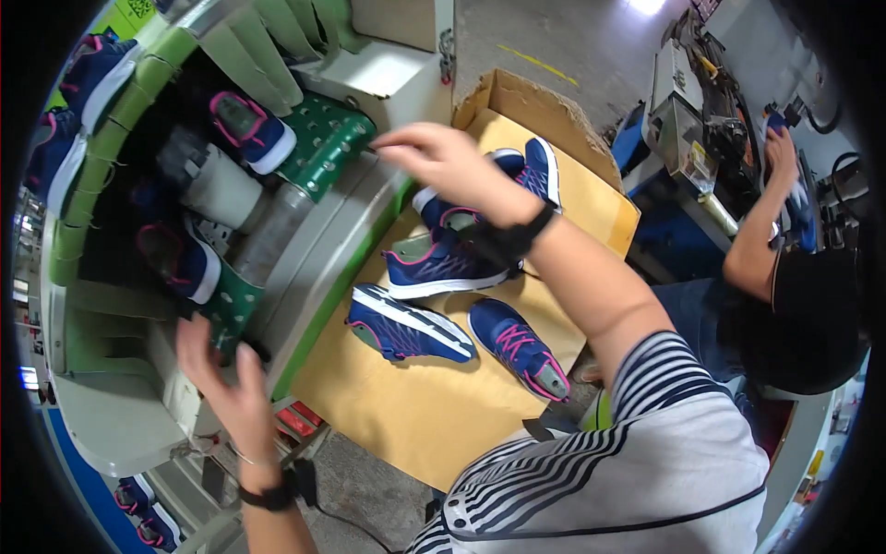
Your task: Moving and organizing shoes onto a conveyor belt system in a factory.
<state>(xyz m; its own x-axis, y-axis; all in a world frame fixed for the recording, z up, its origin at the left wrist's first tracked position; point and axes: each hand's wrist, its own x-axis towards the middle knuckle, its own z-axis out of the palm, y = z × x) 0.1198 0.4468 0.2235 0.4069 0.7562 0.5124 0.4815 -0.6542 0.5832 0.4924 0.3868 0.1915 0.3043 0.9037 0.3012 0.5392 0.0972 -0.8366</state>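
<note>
My left hand (226,388) is open, thumb and fingers apart, beside the lower end of a green dotted belt (233,309) on the machine. Just inside the opening there, a navy shoe with pink trim (189,263) sits near the fingertips. My right hand (452,171) reaches left with fingers stretched out and nothing visible in it, its tips by the upper green belt section (328,143). A second navy and pink shoe (254,134) rests on that section. Below my right hand, several matching shoes, such as a laced one (519,346), lie on brown cardboard (406,406).
Green flaps (245,55) hang over the machine's opening. More shoes (97,78) sit on top of the machine at far left. A cardboard box wall (554,120) rises behind the pile. At right, a co-worker's arm (761,212) reaches to another machine (683,102).
</note>
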